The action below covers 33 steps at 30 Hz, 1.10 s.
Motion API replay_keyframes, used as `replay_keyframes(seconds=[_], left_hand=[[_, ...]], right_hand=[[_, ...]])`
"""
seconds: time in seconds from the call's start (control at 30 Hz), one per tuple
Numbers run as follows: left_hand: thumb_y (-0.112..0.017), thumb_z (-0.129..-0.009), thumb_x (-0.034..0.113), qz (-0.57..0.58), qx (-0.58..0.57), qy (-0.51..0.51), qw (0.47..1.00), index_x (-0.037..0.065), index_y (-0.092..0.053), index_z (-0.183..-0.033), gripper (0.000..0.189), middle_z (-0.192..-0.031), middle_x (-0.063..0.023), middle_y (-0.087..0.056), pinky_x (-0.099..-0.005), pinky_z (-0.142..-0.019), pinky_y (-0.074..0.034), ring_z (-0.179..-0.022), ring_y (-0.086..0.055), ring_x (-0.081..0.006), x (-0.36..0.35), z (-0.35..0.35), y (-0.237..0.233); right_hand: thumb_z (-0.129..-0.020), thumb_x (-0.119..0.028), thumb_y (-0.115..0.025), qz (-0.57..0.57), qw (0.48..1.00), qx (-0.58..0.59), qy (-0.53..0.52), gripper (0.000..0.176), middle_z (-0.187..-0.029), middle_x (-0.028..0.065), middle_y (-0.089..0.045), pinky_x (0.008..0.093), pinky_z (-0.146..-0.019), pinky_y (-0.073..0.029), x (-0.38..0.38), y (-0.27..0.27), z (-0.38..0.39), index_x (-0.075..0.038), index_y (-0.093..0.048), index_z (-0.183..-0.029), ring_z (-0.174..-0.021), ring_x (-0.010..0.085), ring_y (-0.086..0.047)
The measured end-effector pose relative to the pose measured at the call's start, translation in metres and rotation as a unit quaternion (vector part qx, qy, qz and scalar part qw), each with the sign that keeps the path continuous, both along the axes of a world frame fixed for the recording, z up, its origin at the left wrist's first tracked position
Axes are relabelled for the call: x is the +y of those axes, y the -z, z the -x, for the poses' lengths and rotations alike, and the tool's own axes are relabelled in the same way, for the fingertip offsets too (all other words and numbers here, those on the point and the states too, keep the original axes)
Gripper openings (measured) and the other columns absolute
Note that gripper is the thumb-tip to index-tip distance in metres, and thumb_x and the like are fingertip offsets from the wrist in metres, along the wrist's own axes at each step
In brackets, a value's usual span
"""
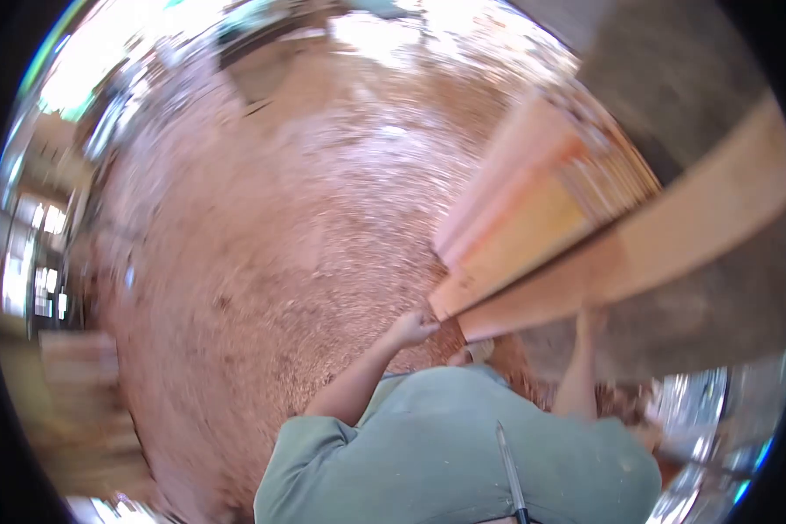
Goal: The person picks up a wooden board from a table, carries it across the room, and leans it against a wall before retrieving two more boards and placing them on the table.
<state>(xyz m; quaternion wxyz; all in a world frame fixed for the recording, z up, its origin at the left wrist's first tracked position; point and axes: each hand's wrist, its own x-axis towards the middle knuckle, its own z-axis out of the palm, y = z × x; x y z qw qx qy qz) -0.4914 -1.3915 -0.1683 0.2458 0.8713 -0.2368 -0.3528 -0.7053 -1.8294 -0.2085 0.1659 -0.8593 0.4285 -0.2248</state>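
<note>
A long, pale wooden plank (637,253) runs from just in front of my body to the far right. Beside it lies a stack of orange and yellowish boards (524,223), with a dark gap between them and the plank. My left hand (413,329) is closed at the near end of the yellowish board, its fingers curled by the corner. At the plank's lower edge is my right hand (590,323), smeared by motion, so its fingers cannot be made out. A pen (509,467) is on the front of the green shirt.
Reddish-brown ground strewn with chips (262,253) spreads ahead and left. A grey surface (672,336) lies under the plank at right. Blurred stacked wood (79,410) stands at lower left, and a dark-edged box-like object (266,65) is at the top.
</note>
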Motion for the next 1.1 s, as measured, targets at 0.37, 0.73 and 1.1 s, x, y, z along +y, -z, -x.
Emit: replay_keyframes(seconds=[0.37, 0.73, 1.1], left_hand=[[-0.064, -0.087, 0.031, 0.066, -0.117, -0.592, 0.795, -0.001, -0.067, -0.076, 0.034, -0.067, -0.0058, -0.063, -0.0301, -0.056, -0.046, -0.057, -0.056, -0.0122, 0.404, 0.053, 0.027], [-0.061, -0.092, 0.024, 0.272, 0.001, -0.737, 0.619, 0.003, -0.071, -0.084, 0.025, -0.061, -0.0033, -0.062, -0.0261, -0.050, -0.045, -0.053, -0.056, -0.0089, 0.445, 0.052, -0.059], [-0.052, -0.095, 0.029, 0.205, -0.314, -0.753, 0.541, -0.003, -0.063, -0.104, 0.035, -0.120, -0.0208, -0.059, -0.0388, -0.092, -0.043, -0.110, -0.056, -0.0324, 0.682, -0.110, -0.084]], right_hand=[[-0.081, -0.018, -0.065, -0.299, 0.752, 0.180, -0.560, 0.033, -0.070, 0.0142, -0.067, 0.0354, -0.061, -0.052, 0.432, -0.020, -0.241, 0.006, -0.065, -0.104, -0.060, 0.0211, -0.062], [-0.084, -0.027, -0.064, -0.189, 0.610, 0.194, -0.744, 0.025, -0.068, 0.0099, -0.063, 0.0386, -0.054, -0.046, 0.739, -0.036, -0.416, -0.002, -0.067, -0.086, -0.056, 0.0180, -0.057], [-0.097, -0.052, -0.042, -0.661, 0.198, 0.544, -0.477, 0.051, -0.102, 0.0106, -0.065, 0.0358, -0.077, -0.052, 1.078, -0.086, -0.450, -0.007, -0.059, -0.111, -0.091, 0.0238, -0.064]])
